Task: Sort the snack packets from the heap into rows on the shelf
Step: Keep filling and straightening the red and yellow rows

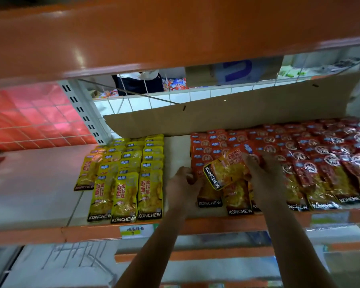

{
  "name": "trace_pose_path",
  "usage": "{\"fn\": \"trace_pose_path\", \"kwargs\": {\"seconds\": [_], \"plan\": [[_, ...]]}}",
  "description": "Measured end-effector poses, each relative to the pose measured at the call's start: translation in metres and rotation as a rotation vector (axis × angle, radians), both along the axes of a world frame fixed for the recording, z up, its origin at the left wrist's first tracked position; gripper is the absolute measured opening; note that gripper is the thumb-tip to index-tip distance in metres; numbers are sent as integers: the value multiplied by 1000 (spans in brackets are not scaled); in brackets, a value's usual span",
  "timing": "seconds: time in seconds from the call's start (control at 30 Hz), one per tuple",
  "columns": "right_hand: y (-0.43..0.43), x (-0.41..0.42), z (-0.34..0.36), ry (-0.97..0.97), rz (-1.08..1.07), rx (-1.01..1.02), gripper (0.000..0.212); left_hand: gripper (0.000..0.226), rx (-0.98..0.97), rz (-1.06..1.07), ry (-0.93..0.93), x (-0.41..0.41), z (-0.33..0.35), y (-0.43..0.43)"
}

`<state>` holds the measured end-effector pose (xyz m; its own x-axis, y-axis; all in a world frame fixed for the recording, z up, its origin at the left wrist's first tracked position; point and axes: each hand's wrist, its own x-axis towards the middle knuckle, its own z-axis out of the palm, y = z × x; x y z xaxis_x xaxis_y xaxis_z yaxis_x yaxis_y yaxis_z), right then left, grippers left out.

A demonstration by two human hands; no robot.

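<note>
Packet point(224, 173), likely light, soft, slippery, best pinched at a sealed end; my right hand point(264, 169) holds it, left hand point(181, 183) beside, grip unclear.

Shop aisle | glossy orange overhead shelf board point(175, 34) catching glare | white wire-grid back panel point(133, 100) | brown cardboard sheet point(216, 113) in front

Right hand point(264, 171) pinches a tilted packet point(224, 171) over red rows point(299, 146) (left hand point(181, 183) alongside).
</note>
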<state>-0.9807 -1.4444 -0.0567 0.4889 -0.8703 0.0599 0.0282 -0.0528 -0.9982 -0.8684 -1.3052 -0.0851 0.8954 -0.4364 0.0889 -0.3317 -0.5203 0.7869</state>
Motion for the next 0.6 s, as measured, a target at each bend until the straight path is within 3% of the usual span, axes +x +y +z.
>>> {"fn": "trace_pose_path", "kwargs": {"seconds": [0.13,0.27,0.4,0.5,0.6], "plan": [[3,8,0,81,85,-68,14,17,-83,72,-118,3,4,0],[11,19,-5,235,242,-204,15,8,-337,-139,235,3,10,-1],[15,26,-7,312,313,-322,38,17,-248,-246,201,5,6,1],[16,28,-7,329,330,-382,44,11,-299,-246,251,4,2,6],[17,30,-10,374,319,-464,45,11,-233,-224,235,4,-2,10]]}}
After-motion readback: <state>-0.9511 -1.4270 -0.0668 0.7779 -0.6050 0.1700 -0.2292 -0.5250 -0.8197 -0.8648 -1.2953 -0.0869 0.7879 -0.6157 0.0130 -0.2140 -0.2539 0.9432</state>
